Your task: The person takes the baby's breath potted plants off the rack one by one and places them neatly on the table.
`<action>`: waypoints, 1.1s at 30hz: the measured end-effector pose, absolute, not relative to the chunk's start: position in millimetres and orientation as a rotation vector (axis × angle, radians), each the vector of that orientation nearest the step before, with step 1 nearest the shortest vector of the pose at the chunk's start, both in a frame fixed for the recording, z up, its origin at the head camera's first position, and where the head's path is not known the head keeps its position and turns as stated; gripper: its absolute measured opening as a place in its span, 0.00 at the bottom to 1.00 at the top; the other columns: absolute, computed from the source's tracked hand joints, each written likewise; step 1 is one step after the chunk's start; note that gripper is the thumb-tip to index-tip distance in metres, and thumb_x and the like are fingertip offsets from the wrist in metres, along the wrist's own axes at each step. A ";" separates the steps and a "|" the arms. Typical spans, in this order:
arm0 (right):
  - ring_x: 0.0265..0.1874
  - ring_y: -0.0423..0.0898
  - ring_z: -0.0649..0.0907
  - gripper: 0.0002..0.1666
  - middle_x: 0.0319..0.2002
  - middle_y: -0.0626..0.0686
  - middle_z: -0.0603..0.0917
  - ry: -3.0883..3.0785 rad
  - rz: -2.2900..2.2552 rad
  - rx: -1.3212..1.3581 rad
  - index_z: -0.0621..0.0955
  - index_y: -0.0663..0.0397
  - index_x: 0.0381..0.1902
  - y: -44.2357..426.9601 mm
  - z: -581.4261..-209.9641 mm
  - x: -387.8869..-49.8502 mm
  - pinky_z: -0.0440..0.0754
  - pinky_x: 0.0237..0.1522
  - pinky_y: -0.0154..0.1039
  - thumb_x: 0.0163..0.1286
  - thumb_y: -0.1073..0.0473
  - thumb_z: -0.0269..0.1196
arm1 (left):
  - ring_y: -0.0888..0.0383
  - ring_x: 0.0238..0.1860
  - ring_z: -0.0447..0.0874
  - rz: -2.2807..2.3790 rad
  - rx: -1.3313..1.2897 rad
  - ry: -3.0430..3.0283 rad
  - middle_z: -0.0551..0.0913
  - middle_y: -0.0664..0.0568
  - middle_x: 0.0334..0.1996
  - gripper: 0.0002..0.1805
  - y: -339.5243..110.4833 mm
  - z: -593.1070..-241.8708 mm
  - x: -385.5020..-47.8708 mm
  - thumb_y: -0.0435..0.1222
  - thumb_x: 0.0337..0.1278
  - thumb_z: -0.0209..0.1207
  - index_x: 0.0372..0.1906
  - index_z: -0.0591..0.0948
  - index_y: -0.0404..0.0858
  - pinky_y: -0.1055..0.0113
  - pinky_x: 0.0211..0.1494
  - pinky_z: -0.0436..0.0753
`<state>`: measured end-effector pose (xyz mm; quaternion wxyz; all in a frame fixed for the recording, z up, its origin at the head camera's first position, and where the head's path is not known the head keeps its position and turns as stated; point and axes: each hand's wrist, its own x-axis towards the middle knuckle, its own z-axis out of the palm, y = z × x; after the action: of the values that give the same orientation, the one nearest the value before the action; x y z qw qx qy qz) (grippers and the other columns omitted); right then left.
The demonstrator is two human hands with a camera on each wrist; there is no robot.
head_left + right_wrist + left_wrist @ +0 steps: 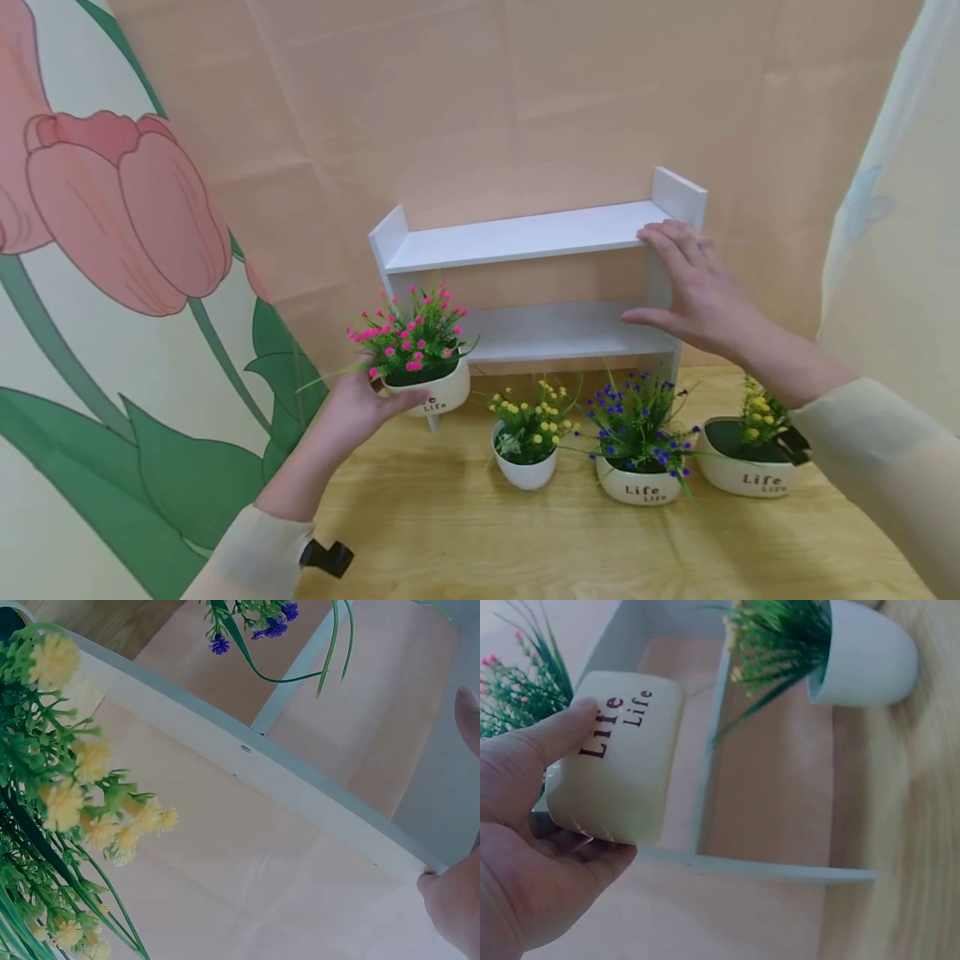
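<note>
My left hand [356, 408] grips a white oval flowerpot [446, 387] with pink artificial flowers [412, 333], raised in front of the shelf's left side. In the left wrist view the thumb lies on the pot's [630, 765] "Life" lettering, with the fingers under its other side. Behind it stands a white two-tier shelf [525, 237]. At the top board's right end, my right hand [701, 292] rests its fingertips on the front edge, thumb spread away below. The right wrist view shows part of that hand [454, 907] against the side panel [247, 750].
On the wooden table [465, 542] before the shelf stand a round white pot with yellow flowers [525, 467], an oval pot with blue flowers [641, 483], and another oval pot with yellow flowers [750, 475] under the right forearm. A tulip-printed panel [127, 208] flanks the left.
</note>
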<state>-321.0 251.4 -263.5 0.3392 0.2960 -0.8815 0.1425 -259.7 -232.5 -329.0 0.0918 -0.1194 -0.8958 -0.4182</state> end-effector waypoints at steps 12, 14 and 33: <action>0.82 0.70 0.58 0.72 0.81 0.69 0.63 -2.291 0.379 0.772 0.61 0.65 0.84 251.4 -264.2 -319.5 0.50 0.86 0.63 0.53 0.49 0.89 | 0.34 0.68 0.81 -1.266 -0.190 -2.757 0.72 0.30 0.77 0.70 -247.3 -359.3 -257.9 0.66 0.55 0.78 0.88 0.53 0.33 0.41 0.64 0.86; 0.82 0.70 0.58 0.72 0.81 0.69 0.63 -2.295 0.381 0.770 0.60 0.65 0.85 252.8 -264.1 -319.8 0.48 0.86 0.62 0.52 0.49 0.89 | 0.33 0.70 0.80 -1.266 -0.178 -2.774 0.73 0.28 0.76 0.71 -249.1 -363.4 -258.0 0.66 0.56 0.77 0.88 0.52 0.32 0.41 0.66 0.85; 0.82 0.71 0.58 0.72 0.81 0.69 0.63 -2.317 0.373 0.755 0.60 0.64 0.85 255.2 -264.3 -317.3 0.50 0.86 0.63 0.53 0.49 0.89 | 0.33 0.63 0.85 -1.183 -0.152 -2.813 0.77 0.24 0.71 0.67 -271.8 -403.4 -264.2 0.64 0.57 0.78 0.86 0.55 0.31 0.40 0.63 0.87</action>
<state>-317.3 255.2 -264.3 0.3319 0.2888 -0.8866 0.1429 -264.2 -271.8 -403.4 0.0431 -0.0496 -0.9198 -0.3869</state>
